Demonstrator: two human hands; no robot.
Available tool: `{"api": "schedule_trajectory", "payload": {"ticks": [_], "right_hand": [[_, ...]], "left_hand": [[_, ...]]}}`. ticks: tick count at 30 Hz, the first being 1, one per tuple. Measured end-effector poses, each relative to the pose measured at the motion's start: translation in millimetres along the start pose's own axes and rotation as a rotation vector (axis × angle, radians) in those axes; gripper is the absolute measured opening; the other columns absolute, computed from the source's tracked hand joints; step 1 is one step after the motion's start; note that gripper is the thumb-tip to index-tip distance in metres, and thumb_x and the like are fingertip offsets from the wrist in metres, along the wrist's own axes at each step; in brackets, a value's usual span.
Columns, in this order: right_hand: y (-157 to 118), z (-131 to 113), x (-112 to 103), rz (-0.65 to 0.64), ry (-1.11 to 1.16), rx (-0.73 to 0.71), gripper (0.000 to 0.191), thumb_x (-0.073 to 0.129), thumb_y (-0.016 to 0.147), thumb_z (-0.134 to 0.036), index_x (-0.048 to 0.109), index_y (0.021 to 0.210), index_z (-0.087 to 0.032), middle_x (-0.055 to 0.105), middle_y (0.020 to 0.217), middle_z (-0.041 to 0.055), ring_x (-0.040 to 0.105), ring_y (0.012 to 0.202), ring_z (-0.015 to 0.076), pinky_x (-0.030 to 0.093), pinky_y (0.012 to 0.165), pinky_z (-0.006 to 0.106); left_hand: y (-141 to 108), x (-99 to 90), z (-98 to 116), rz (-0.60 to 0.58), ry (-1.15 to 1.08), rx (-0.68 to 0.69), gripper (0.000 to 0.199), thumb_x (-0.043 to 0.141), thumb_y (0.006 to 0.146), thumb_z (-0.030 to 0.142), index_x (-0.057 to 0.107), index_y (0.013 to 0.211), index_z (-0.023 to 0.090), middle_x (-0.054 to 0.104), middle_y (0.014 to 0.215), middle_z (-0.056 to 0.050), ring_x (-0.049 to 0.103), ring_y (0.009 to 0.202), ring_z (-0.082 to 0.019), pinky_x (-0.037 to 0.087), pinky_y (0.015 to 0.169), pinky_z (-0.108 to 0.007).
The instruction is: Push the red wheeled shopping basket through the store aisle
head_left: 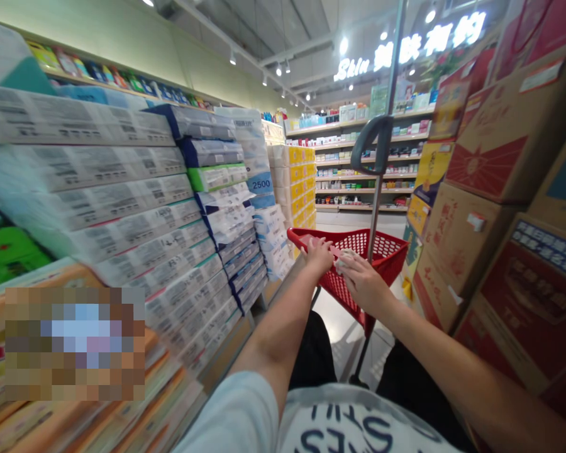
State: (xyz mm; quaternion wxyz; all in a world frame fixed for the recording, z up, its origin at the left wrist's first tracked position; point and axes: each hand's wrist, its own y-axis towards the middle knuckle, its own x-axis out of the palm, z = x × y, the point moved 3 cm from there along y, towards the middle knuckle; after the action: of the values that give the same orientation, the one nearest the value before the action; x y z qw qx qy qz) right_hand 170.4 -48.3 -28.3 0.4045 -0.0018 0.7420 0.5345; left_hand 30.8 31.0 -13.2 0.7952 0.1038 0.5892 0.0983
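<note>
Fingers (353, 267) of the right hand (364, 283) close on a small pale packet (344, 259), held above the red basket (387, 242). The left hand (317, 255) sits just beside it, its grip unclear. Stacked tissue packs (122, 189) rise to the left, cartons (481, 126) to the right.

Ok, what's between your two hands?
In the head view, a small pale thing sits between the left hand and the right hand, above the red basket. It's too blurry to tell what it is.
</note>
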Motion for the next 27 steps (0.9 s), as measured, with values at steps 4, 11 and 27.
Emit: {"api": "schedule_trajectory", "payload": {"ticks": [4, 11, 27], "right_hand": [[5, 1, -2, 0.032, 0.015, 0.049, 0.035, 0.041, 0.088, -0.011, 0.071, 0.105, -0.02, 0.065, 0.118, 0.0095, 0.056, 0.112, 0.0246, 0.046, 0.099, 0.046], [7, -2, 4, 0.037, 0.096, 0.029, 0.032, 0.045, 0.083, -0.007, 0.071, 0.095, -0.022, 0.066, 0.107, 0.0083, 0.052, 0.115, 0.0243, 0.04, 0.102, 0.046], [9, 7, 2, -0.009, 0.031, 0.099, 0.034, 0.044, 0.08, -0.007, 0.072, 0.094, -0.02, 0.064, 0.114, 0.0102, 0.056, 0.104, 0.0248, 0.045, 0.096, 0.044]], "left_hand": [[0, -2.3, -1, -0.012, -0.011, -0.003, 0.047, 0.038, 0.089, 0.029, 0.052, 0.132, 0.04, 0.035, 0.152, 0.009, 0.02, 0.141, -0.029, 0.015, 0.114, -0.061], [1, 3.7, -3, 0.041, 0.004, 0.008, 0.046, 0.039, 0.088, 0.028, 0.054, 0.13, 0.04, 0.038, 0.15, 0.009, 0.02, 0.142, -0.029, 0.019, 0.112, -0.061], [-1, -1.2, -3, 0.035, -0.044, 0.013, 0.045, 0.037, 0.089, 0.029, 0.056, 0.129, 0.039, 0.04, 0.149, 0.008, 0.024, 0.139, -0.029, 0.015, 0.113, -0.062]]}}
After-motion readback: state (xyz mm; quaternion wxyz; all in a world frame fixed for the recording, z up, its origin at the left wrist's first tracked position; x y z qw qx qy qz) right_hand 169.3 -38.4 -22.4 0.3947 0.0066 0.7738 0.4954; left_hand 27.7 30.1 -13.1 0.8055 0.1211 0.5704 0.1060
